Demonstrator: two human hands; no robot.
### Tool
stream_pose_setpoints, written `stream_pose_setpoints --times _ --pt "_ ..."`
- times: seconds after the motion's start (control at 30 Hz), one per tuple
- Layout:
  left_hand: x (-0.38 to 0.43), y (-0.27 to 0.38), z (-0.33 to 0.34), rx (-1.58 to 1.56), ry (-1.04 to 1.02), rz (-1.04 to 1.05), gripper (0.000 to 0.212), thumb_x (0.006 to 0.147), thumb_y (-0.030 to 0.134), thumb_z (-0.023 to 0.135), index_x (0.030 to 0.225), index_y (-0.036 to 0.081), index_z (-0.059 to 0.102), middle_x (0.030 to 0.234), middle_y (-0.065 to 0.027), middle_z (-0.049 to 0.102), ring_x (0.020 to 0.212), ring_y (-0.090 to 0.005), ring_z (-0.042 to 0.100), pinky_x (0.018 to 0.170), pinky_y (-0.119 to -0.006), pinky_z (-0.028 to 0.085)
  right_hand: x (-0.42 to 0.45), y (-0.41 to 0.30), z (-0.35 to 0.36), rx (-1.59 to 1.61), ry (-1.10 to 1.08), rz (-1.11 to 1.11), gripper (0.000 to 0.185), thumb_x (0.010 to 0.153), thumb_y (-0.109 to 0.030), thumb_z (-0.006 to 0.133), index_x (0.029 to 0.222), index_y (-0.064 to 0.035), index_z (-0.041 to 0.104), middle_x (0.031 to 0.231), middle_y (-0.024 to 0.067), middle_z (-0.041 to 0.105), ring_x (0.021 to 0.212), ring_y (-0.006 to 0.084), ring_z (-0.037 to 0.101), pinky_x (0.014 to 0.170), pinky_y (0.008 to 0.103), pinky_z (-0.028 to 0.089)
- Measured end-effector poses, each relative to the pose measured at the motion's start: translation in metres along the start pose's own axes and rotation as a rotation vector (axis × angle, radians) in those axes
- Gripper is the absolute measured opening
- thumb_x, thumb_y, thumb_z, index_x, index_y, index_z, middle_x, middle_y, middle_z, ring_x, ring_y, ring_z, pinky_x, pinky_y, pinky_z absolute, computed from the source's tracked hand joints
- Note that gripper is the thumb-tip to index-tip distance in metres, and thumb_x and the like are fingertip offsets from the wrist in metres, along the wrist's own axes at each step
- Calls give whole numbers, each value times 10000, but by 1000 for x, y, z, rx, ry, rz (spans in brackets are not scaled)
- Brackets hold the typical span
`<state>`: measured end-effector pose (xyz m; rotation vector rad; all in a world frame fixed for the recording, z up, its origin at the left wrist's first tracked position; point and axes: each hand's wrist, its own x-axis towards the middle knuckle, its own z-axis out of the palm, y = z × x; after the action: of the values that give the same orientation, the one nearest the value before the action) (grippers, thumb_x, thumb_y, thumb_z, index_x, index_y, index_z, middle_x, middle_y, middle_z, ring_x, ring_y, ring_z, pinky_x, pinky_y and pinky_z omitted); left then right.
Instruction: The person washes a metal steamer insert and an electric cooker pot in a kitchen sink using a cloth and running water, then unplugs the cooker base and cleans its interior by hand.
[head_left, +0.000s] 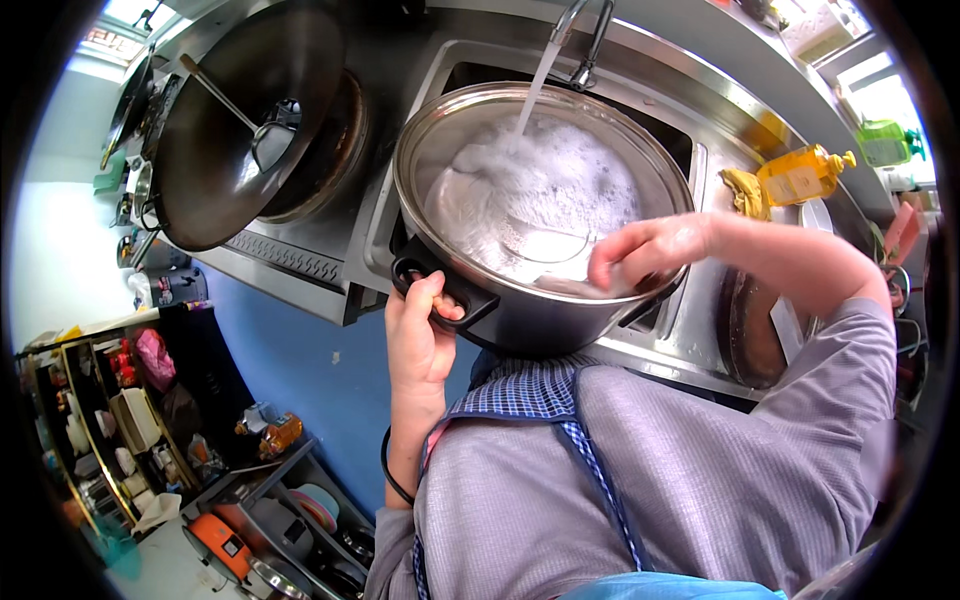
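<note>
A large stainless steel pot (517, 300) rests tilted over the sink, holding foamy water (555, 172). Its black side handle (480, 306) is in the grip of my left hand (421, 330), thumb on top. My right hand (652, 251) reaches over the rim on the right, its curled fingers low against the inner wall. Motion blur hides whether those fingers hold anything. From the chrome faucet (574, 34), a stream of water (536, 94) runs into the pot.
Left of the sink, a big wok (202, 180) with a metal spatula (271, 145) sits on the stove. A yellow soap bottle (799, 176), a yellow cloth (744, 193) and a round wooden board (754, 330) lie along the right counter. Shelves (97, 427) stand at lower left.
</note>
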<state>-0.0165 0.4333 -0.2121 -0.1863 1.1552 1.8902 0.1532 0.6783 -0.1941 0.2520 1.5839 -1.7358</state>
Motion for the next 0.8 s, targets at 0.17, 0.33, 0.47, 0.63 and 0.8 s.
stream_pose_setpoints --times 0.17,0.33,0.47,0.63,0.8 --pt "-2 1 -1 33 -24 7 120 774 59 572 762 93 458 594 10 463 503 -88 469 505 -231 421 24 65 -59 -565 -54 365 238 707 -142 521 922 -117 619 795 23 604 699 181 567 643 312 458" --pt "-5 2 -4 30 -47 -8 119 779 55 563 764 95 452 611 17 454 514 -78 455 503 -227 411 68 109 -129 -1221 373 123 222 655 -77 535 835 -109 661 848 137 623 816 289 590 708 374 462" --pt "-6 1 -7 25 -49 0 120 781 52 559 769 93 447 620 16 457 516 -74 455 501 -227 410 123 98 -145 -895 812 158 211 704 -175 500 816 -54 631 908 183 606 908 343 555 798 401 424" --pt "-8 3 -3 14 -35 -3 121 781 52 560 773 89 445 625 16 460 516 -72 454 502 -226 409 203 65 -131 -408 1001 42 373 720 -339 526 908 -35 630 959 187 605 906 341 569 792 386 443" --pt "-4 4 -3 26 -14 -4 125 776 56 569 773 97 450 619 18 454 517 -72 452 504 -222 407 223 -1 -73 -1019 516 -257 253 773 -239 523 858 -25 628 887 145 614 813 238 581 751 323 451"
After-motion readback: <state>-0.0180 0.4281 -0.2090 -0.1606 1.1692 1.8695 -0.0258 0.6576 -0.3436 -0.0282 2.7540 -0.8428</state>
